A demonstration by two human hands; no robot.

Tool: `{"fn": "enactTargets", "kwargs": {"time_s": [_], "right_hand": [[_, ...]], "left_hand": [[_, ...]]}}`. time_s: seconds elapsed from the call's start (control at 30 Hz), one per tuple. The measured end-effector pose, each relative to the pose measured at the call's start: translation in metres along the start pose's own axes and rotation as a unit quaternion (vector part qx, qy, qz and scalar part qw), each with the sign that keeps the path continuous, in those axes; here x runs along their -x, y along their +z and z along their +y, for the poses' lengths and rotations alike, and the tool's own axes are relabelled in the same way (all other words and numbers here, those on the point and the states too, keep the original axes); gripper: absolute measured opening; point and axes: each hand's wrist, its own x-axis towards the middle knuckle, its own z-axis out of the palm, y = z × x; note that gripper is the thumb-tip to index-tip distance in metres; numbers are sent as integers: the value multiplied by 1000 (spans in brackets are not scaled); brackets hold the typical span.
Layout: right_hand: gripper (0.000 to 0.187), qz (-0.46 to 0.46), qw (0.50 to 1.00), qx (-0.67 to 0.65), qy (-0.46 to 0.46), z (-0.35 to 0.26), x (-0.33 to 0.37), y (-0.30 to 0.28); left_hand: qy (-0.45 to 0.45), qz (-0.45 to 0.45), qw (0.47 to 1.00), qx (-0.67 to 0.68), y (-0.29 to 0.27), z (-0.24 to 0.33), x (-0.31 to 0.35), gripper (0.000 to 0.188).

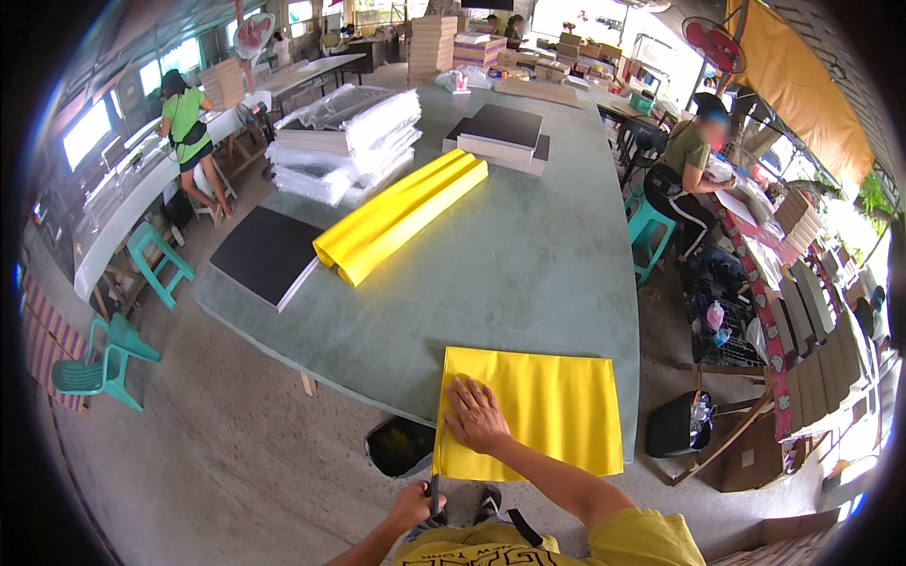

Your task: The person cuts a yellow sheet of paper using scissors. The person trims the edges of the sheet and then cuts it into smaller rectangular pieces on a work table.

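A yellow sheet (557, 406) of smooth, slightly wavy material lies at the near edge of the green table, its lower part hanging past the edge. My right hand (478, 415) rests flat on its left part, fingers spread. Below the sheet's lower left corner, my left hand (411, 505) is closed around dark-handled scissors (434, 494). The blades meet the sheet's left edge and are partly hidden there. Farther up the table lies a loose roll of the same yellow material (401, 217), beside a stack of dark-topped boards (266, 253).
The green table (528, 274) also bears plastic-wrapped stacks (344, 141) and dark-topped boards (505, 127). Teal stools (649, 231) and a teal chair (104, 363) stand around. One person (187, 132) works at the left bench, another (694, 170) sits at the right. A black bin (675, 429) stands at right.
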Motion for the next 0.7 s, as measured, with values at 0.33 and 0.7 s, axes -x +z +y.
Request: {"fn": "enactTargets", "kwargs": {"time_s": [0.33, 0.7], "right_hand": [[51, 17, 1000, -2, 6, 12, -2, 5], [70, -42, 995, 39, 76, 78, -67, -21]], "left_hand": [[-15, -5, 1000, 27, -1, 17, -3, 29], [-57, 23, 996, -57, -4, 1, -5, 39]]}}
